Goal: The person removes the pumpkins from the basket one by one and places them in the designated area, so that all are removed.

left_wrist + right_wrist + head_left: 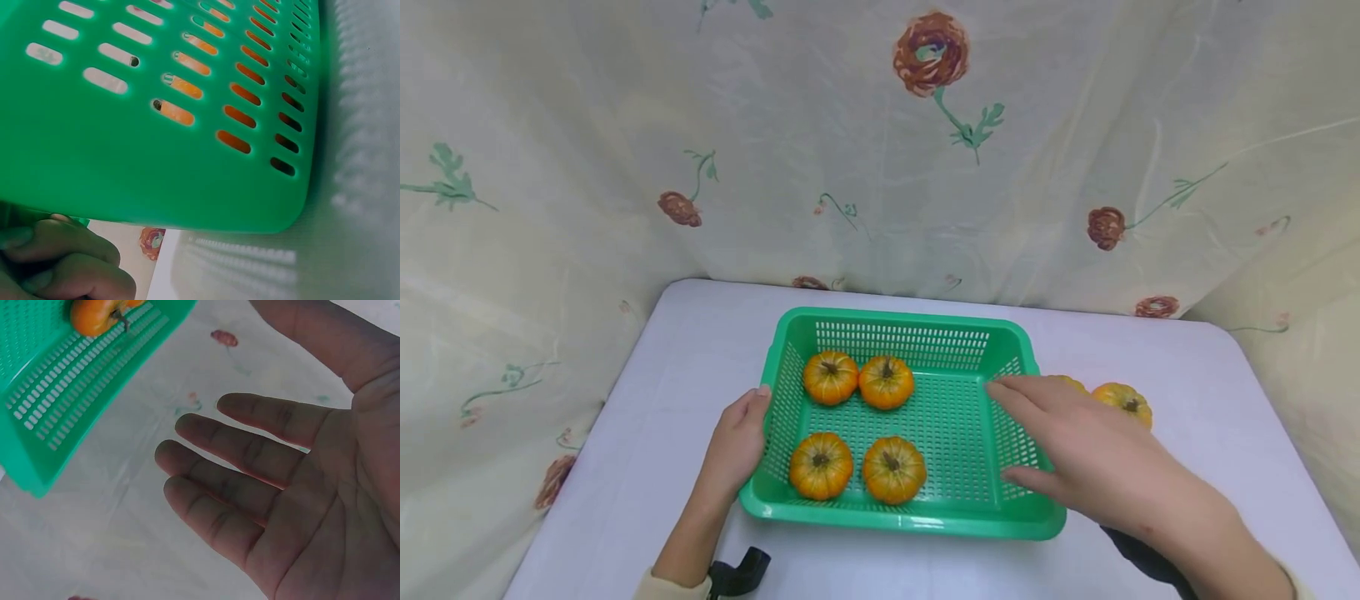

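Observation:
A green plastic basket [958, 525] with slotted walls stands on the table. Inside it, toward the left, lie small orange pumpkins: two at the back [830, 377] and two at the front [821, 467]. My left hand [739, 437] holds the basket's left rim, thumb on top; in the left wrist view its curled fingers [78, 259] show at the rim. Over the basket's right side hovers my right hand [1082, 437], its fingers extended and its palm bare in the right wrist view. Partly hidden behind that hand, two more pumpkins [1123, 402] sit right of the basket.
A white cloth covers the table [700, 350]. Behind and beside it hangs a pale curtain [760, 150] printed with brown flowers and green stems. A black strap mount [741, 572] is on the left wrist.

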`<state>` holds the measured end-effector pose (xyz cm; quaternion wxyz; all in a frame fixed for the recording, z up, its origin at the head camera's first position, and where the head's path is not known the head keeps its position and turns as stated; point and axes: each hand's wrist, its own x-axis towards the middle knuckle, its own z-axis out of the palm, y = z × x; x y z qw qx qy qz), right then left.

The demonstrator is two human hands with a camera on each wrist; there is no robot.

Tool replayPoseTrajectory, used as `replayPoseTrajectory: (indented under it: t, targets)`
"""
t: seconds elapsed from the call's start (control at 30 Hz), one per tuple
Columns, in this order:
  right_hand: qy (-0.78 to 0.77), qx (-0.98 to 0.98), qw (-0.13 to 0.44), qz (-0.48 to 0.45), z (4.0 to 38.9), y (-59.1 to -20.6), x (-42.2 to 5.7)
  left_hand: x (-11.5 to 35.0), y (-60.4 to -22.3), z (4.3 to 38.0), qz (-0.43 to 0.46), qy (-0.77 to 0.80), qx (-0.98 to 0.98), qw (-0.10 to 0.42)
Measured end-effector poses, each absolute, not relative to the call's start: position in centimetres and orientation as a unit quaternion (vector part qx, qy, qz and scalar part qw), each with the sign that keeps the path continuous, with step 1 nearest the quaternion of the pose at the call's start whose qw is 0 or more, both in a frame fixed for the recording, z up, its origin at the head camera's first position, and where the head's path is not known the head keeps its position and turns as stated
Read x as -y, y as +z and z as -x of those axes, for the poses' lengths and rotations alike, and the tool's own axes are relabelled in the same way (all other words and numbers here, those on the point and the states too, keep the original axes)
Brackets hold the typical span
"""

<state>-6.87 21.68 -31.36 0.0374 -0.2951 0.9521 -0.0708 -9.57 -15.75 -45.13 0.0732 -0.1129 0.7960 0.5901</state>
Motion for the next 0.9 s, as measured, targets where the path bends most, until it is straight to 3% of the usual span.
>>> replayPoseTrajectory:
  t: [0.4, 0.9]
  targets:
    - [-0.061, -0.917, 0.084, 0.384, 9.7, -32.3, -17.9, 15.7, -45.5, 10.1, 0.116, 0.598, -0.789, 0.074]
    - [-0.077, -0.908, 0.169, 0.375, 12.9, -37.1, -14.8, 15.8, -45.6, 9.7, 0.130, 0.614, -0.775, 0.074]
